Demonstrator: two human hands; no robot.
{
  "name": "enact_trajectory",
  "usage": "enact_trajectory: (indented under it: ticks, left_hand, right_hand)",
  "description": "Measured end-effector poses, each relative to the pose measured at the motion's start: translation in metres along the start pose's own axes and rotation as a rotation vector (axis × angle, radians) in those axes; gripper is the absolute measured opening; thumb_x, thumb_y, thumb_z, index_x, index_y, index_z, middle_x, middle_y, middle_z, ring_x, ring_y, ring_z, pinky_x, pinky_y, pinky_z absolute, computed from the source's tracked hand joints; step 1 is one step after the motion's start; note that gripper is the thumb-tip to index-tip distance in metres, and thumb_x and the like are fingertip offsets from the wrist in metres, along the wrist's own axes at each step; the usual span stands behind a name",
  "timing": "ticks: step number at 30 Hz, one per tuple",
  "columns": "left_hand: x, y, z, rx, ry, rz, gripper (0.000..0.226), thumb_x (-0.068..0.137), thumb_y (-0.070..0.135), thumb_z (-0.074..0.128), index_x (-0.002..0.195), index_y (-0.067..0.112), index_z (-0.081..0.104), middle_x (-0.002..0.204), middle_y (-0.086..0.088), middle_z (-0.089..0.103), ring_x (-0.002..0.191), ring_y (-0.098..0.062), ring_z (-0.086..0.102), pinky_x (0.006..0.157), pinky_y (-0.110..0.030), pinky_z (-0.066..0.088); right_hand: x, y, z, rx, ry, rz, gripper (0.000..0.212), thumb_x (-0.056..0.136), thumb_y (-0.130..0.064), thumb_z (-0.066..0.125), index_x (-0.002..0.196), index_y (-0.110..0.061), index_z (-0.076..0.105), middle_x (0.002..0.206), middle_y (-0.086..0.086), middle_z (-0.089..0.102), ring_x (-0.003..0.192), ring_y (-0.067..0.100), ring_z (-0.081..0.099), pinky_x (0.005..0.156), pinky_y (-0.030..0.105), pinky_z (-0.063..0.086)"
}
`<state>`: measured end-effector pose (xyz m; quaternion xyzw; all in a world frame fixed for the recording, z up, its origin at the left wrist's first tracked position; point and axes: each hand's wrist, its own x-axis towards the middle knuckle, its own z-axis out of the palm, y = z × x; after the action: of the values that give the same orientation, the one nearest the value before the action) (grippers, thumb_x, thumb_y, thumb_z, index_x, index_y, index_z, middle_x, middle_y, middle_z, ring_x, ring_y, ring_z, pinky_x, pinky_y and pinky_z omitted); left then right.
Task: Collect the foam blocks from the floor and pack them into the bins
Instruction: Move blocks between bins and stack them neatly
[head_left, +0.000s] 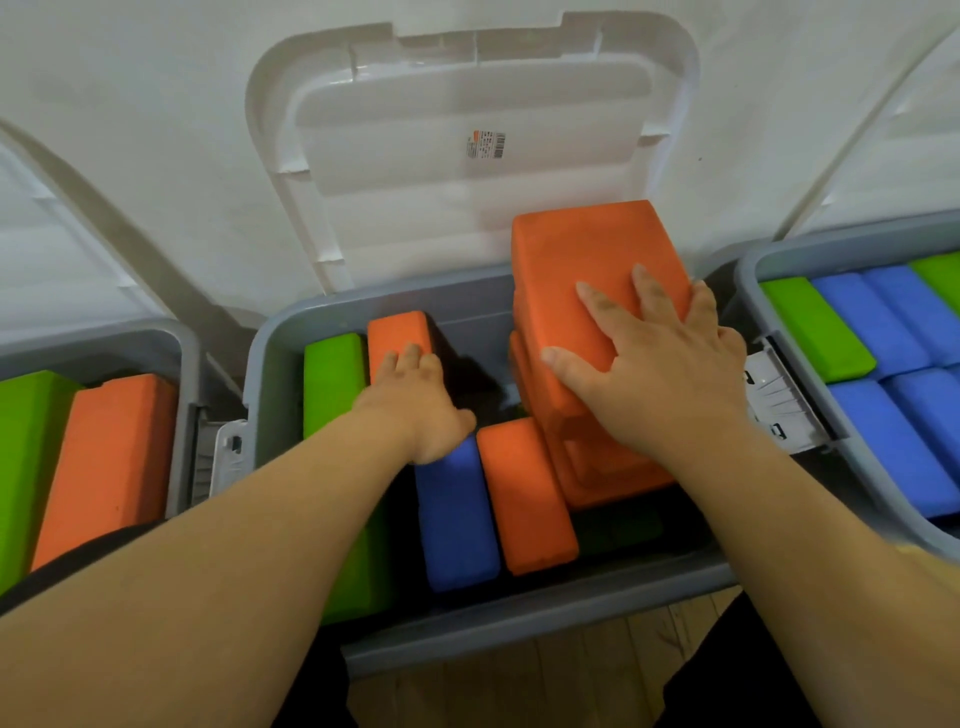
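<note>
A grey middle bin (519, 618) stands open before me with its white lid (467, 156) leaning on the wall. Inside are a green block (332, 379), a blue block (457, 519) and an orange block (524, 499). My left hand (415, 400) reaches into the bin, its fingers curled over the top of a small upright orange block (397, 332). My right hand (660, 369) lies flat with spread fingers on a large orange block (576, 249), which tilts over other orange blocks (587, 467) at the bin's right side.
A left bin (179, 364) holds a green block (26, 457) and an orange block (109, 462). A right bin (748, 280) holds blue blocks (893, 431) and green blocks (815, 327). White latches sit between the bins. Wooden floor (519, 686) shows below.
</note>
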<state>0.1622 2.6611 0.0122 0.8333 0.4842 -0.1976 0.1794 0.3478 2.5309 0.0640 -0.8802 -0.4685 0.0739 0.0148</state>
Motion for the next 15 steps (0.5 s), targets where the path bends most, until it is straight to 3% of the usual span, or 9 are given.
enact_trajectory:
  ticks: [4, 7, 9, 12, 15]
  left_hand:
    - [-0.001, -0.01, -0.003, -0.136, -0.097, 0.002, 0.114, 0.084, 0.064, 0.066, 0.165, 0.018, 0.0, 0.171, -0.005, -0.013, 0.158, -0.03, -0.011, 0.128, -0.05, 0.008]
    - [-0.007, -0.004, -0.005, -0.21, -0.015, 0.031, 0.143, 0.052, 0.086, 0.063, 0.164, 0.026, -0.002, 0.172, -0.002, 0.006, 0.158, -0.029, 0.009, 0.124, -0.055, 0.021]
    - [-0.016, 0.019, -0.007, -0.275, 0.023, 0.15, 0.148, 0.041, 0.092, 0.061, 0.164, 0.032, 0.002, 0.168, -0.001, 0.025, 0.152, -0.03, 0.028, 0.119, -0.054, 0.031]
    - [-0.025, 0.048, 0.001, -0.499, 0.013, 0.329, 0.142, 0.04, 0.097, 0.07, 0.16, 0.046, 0.013, 0.154, 0.007, 0.046, 0.139, -0.024, 0.047, 0.113, -0.048, 0.042]
    - [-0.033, 0.053, 0.003, -0.739, -0.058, 0.404, 0.143, 0.048, 0.085, 0.083, 0.16, 0.051, 0.001, 0.161, 0.013, 0.038, 0.142, -0.011, 0.045, 0.117, -0.043, 0.04]
  right_hand:
    - [-0.001, -0.001, 0.0, 0.001, 0.007, 0.001, 0.087, 0.079, -0.092, 0.024, 0.156, -0.054, 0.01, 0.171, -0.004, 0.006, 0.153, 0.043, 0.005, 0.114, 0.065, 0.022]
    - [-0.002, 0.001, -0.001, 0.016, -0.001, -0.004, 0.083, 0.082, -0.09, 0.024, 0.156, -0.054, 0.011, 0.171, -0.004, 0.007, 0.153, 0.043, 0.006, 0.114, 0.065, 0.021]
    - [-0.003, 0.004, -0.002, 0.033, -0.018, -0.007, 0.075, 0.089, -0.083, 0.025, 0.157, -0.054, 0.012, 0.171, -0.005, 0.006, 0.153, 0.043, 0.006, 0.115, 0.065, 0.02]
    - [-0.003, 0.01, -0.005, 0.14, -0.019, -0.005, 0.058, 0.099, -0.065, 0.031, 0.155, -0.056, 0.02, 0.171, -0.009, 0.01, 0.153, 0.041, 0.009, 0.118, 0.064, 0.019]
    - [-0.005, 0.027, -0.011, 0.425, 0.115, -0.03, 0.051, 0.1, -0.041, 0.042, 0.15, -0.05, 0.042, 0.165, -0.006, 0.031, 0.15, 0.03, 0.028, 0.122, 0.052, 0.025]
